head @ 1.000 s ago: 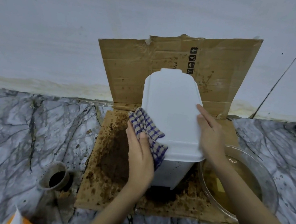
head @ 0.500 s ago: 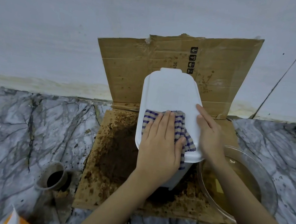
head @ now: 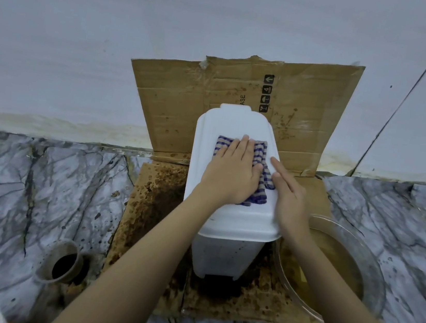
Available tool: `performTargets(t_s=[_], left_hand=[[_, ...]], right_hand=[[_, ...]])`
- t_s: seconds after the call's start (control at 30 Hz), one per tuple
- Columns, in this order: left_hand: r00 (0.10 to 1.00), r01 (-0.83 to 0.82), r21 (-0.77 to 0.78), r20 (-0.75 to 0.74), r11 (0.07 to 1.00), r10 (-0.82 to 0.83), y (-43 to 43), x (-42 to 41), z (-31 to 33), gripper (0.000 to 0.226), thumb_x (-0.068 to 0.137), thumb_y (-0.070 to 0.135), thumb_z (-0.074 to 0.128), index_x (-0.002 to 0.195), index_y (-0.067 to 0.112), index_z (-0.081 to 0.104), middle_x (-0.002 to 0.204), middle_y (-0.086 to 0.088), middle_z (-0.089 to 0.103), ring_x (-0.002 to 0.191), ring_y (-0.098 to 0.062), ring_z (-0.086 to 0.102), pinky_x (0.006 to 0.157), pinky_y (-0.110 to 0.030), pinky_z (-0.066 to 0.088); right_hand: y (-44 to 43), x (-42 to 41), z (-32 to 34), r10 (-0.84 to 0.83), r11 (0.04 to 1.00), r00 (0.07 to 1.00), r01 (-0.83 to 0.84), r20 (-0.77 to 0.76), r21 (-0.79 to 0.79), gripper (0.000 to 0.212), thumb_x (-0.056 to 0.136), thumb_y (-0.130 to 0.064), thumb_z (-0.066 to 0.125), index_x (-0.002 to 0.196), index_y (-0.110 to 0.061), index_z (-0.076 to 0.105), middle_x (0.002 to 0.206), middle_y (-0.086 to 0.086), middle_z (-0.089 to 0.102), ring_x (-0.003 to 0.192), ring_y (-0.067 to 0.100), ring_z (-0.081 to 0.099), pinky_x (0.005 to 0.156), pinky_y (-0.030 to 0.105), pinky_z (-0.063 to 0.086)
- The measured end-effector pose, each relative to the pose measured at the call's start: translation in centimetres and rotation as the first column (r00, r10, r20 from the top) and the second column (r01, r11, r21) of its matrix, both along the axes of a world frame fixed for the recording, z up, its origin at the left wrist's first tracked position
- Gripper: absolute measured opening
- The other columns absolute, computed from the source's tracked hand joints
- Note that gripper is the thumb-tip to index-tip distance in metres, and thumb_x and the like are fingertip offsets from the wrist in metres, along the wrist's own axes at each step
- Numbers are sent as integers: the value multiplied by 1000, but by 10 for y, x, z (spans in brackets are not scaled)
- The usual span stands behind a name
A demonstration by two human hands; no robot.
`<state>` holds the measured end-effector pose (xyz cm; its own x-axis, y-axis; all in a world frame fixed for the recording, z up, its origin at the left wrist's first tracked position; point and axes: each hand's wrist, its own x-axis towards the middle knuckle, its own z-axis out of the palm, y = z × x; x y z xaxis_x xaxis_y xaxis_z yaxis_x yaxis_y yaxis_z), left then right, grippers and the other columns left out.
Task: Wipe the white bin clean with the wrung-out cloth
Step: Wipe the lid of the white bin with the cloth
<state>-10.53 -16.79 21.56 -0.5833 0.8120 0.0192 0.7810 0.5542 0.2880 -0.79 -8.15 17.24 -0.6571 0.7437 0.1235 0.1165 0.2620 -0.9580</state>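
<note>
While flat on the bin (head: 238, 126), cloth (head: 260, 156) lies under left hand (head: 232, 173).

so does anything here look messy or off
Yes: the cardboard under the white bin is soaked with dark brown stains, and the glass bowl to its right holds murky brown water.

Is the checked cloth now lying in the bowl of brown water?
No, the checked cloth lies flat on the lid of the white bin under the left hand, apart from the bowl.
</note>
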Motion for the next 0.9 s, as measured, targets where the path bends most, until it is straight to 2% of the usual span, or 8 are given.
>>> performTargets(t_s=[0.1, 0.17, 0.27, 0.4, 0.47, 0.57, 0.8, 0.9], left_hand=[[990, 27, 144, 135, 989, -47, -7, -1, 8, 59, 102, 37, 21, 150, 11, -1, 160, -3, -3, 146, -17, -5, 116, -31, -1], [985, -18, 296, 171, 955, -34, -18, -5, 15, 58, 102, 35, 22, 150, 12, 0, 159, -2, -1, 146, -18, -5, 116, -32, 0], [988, -147, 312, 96, 939, 123, -34, -23, 8, 55, 102, 35, 19, 150, 10, 10, 159, -6, 9, 146, -23, 1, 117, -41, 3], [898, -358, 306, 370, 882, 236, -48, -33, -18, 52, 101, 37, 18, 141, 6, 29, 149, -17, 30, 142, -35, 16, 113, -55, 20], [819, -424, 319, 535, 847, 209, -50, -31, -25, 54, 99, 43, 19, 137, 7, 32, 146, -21, 32, 139, -36, 24, 109, -56, 27], [734, -506, 363, 657, 783, 169, -50, -31, -34, 75, 82, 65, 22, 143, 22, 30, 152, -11, 28, 141, -26, 26, 111, -52, 28], [757, -475, 385, 637, 791, 144, -50, -20, -23, 52, 103, 36, 21, 151, 19, 12, 159, 3, 4, 146, -14, 4, 119, -38, 9], [758, -495, 396, 633, 773, 160, -50, -21, -27, 52, 103, 35, 21, 151, 18, 13, 159, 3, 6, 146, -14, 6, 118, -34, 10]], right_hand=[[2, 2, 6, 33, 999, 999, -33, 11, -42, 29, 96, -37, 43, 116, -53, 57, 136, -11, 53, 127, 12, 47, 107, 46, 39], [2, 3, 12, 47, 999, 995, -49, 88, 22, 33, 99, -36, 39, 129, -43, 51, 140, -7, 50, 130, 15, 44, 108, 48, 36], [-6, -2, 30, -28, 914, 958, -91, 285, 396, 43, 101, -36, 29, 142, -26, 38, 150, -1, 36, 142, 20, 23, 114, 44, 23], [-30, -30, 53, -16, 718, 901, -291, 433, 632, 47, 102, -33, 19, 145, -17, 31, 154, 6, 29, 143, 24, 20, 116, 38, 16], [-39, -46, 54, -30, 650, 817, -421, 576, 632, 49, 102, -36, 16, 147, -17, 26, 156, 10, 23, 144, 28, 15, 118, 41, 11], [-39, -57, 51, -10, 672, 681, -538, 732, 509, 56, 100, -47, 16, 150, -24, 13, 159, 10, 5, 146, 32, 1, 118, 47, 1], [12, -44, 48, -16, 813, 731, -387, 682, 434, 61, 95, -58, 24, 150, -32, 12, 160, 4, -1, 145, 31, 0, 117, 46, 5], [-2, -25, 45, -16, 795, 756, -386, 654, 467, 62, 94, -59, 26, 149, -33, 13, 160, 2, -1, 145, 31, -1, 116, 46, 12]])
